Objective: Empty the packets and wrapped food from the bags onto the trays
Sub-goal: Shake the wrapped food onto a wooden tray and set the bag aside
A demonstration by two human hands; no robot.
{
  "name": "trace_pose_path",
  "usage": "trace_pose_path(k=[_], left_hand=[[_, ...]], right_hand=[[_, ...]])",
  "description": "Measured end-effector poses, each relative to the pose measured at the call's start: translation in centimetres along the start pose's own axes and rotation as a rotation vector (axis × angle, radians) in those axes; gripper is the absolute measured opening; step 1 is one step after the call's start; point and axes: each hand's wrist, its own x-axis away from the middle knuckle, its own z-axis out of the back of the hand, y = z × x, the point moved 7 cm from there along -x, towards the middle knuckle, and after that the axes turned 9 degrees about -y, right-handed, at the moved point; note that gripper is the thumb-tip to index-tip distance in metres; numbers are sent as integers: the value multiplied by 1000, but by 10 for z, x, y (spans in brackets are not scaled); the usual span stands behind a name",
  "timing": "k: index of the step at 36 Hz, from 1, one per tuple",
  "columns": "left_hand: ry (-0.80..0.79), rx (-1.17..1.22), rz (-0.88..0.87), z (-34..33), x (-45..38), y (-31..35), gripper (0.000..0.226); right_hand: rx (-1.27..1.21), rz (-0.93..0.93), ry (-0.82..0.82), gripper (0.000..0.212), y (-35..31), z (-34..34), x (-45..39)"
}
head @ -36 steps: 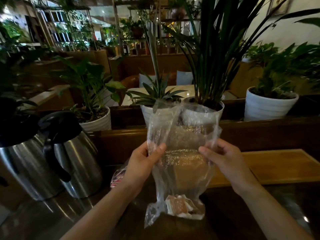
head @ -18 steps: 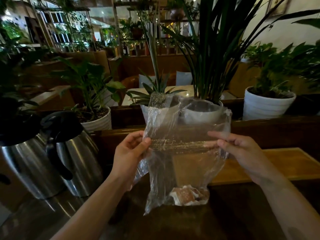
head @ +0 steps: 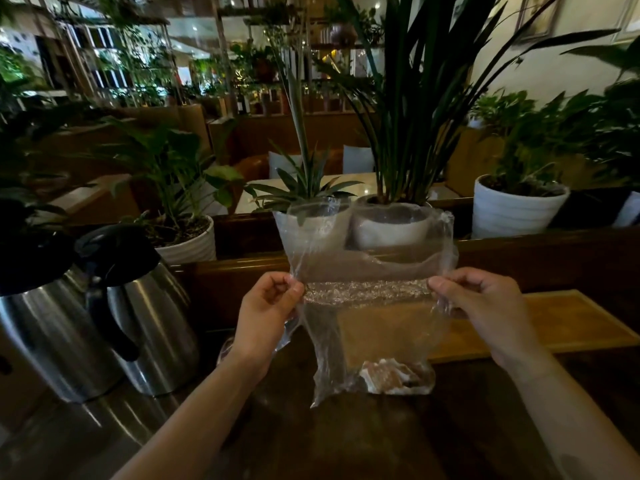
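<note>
A clear plastic bag (head: 367, 320) hangs upright in front of me above the dark table. My left hand (head: 266, 317) pinches its left edge and my right hand (head: 481, 306) pinches its right edge, stretching the crinkled seal band taut between them. Small pink-and-white wrapped packets (head: 394, 375) lie bunched in the bag's bottom right corner. A wooden tray (head: 571, 320) lies on the table behind the bag, to the right. Part of another plastic bag (head: 225, 351) peeks out behind my left wrist.
Two steel thermos jugs (head: 152, 327) with black lids stand on the left of the table. A wooden ledge behind the table carries several white plant pots (head: 512, 209) with tall leaves.
Both hands have slid outward to the bag's side edges, pulling the seal band flat and wide. The bag sits a little higher and the packets have shifted to its bottom right.
</note>
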Motion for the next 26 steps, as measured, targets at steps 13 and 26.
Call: trace_pose_path(k=[13, 26], left_hand=[[-82, -43, 30, -15, 8, -3, 34], [-138, -72, -34, -27, 24, 8, 6]], right_hand=[[105, -79, 1, 23, 6, 2, 0], [429, 237, 292, 52, -67, 8, 20]])
